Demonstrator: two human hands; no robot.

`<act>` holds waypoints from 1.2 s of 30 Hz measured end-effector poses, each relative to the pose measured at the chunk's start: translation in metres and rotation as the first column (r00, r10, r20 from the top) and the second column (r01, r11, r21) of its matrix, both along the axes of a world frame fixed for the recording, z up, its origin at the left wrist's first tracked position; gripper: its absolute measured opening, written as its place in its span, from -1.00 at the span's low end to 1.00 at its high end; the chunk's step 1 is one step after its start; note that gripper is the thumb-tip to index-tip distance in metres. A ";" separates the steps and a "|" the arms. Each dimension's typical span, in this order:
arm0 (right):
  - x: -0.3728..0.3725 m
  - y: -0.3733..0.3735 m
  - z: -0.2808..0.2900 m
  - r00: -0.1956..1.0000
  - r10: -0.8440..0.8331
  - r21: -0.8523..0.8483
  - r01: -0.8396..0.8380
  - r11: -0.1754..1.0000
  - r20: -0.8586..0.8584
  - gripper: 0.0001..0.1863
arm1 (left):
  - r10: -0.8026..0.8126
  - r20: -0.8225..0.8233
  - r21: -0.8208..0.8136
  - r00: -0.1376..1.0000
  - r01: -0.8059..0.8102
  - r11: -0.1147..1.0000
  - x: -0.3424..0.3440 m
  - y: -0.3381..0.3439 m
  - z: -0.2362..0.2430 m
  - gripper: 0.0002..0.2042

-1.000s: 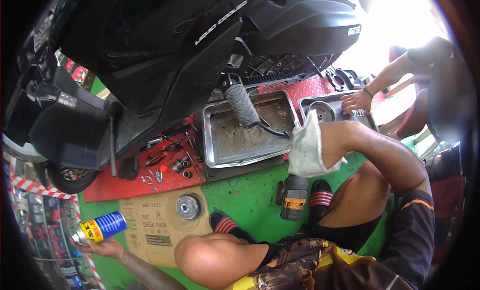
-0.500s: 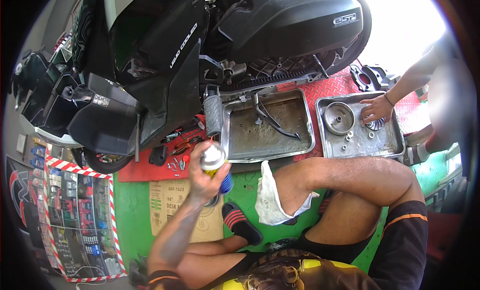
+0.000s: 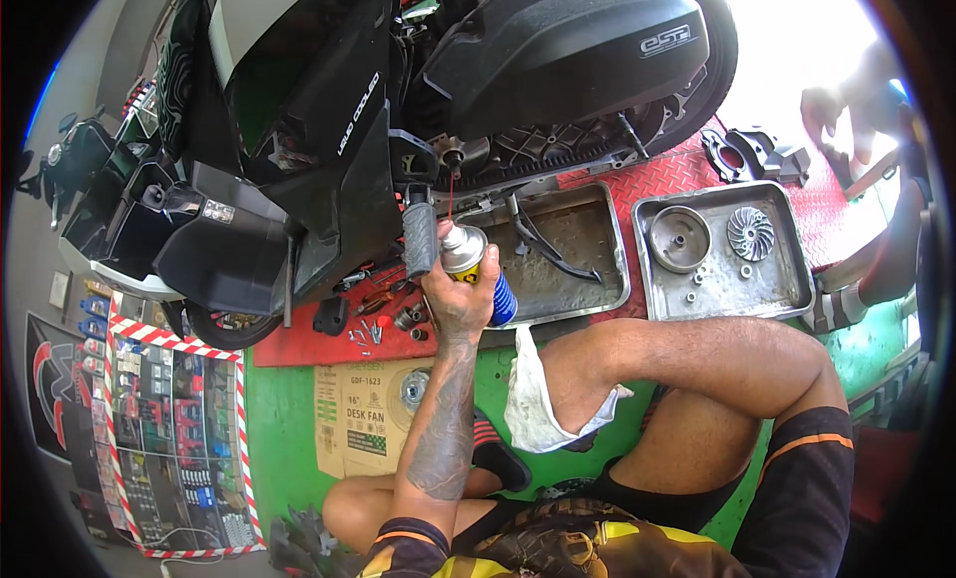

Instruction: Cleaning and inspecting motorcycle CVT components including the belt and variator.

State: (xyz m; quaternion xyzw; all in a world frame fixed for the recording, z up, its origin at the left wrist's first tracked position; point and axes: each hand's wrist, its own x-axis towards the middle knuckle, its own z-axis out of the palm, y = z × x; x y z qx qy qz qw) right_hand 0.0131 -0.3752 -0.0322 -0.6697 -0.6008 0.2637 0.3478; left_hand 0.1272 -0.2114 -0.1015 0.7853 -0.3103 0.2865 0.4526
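1. We wear a brown patterned shirt (image 3: 538, 555) with yellow panels.
2. Right of the shirt, our dark right sleeve (image 3: 802, 478) carries an orange stripe.
3. Left of the shirt, our left sleeve (image 3: 406, 546) has an orange band; our left forearm (image 3: 443, 434) bears a tattoo.
4. Beyond the shirt, we wear black shorts (image 3: 667, 503) and a black, red-striped sandal (image 3: 513, 468).

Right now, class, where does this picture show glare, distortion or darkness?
Head view throughout: glare washes out the upper right, past the rear wheel; the display rack looks warped near the left rim; corners go black; light glints on the spray can.
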 end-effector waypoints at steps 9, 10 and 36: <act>0.002 0.007 -0.014 0.998 0.051 0.083 -0.055 0.995 0.048 -0.74 | -0.055 -0.123 -0.140 0.991 0.037 0.989 -0.001 -0.018 0.005 -0.43; 0.002 0.006 -0.014 0.998 0.044 0.097 -0.048 0.994 0.038 -0.74 | -0.006 -0.043 -0.102 0.999 0.002 0.995 0.000 -0.019 0.007 -0.43; 0.000 -0.003 0.008 0.999 0.041 0.007 -0.041 0.999 0.029 -0.72 | -0.040 -0.121 -0.137 0.992 0.023 0.990 -0.005 -0.027 0.014 -0.44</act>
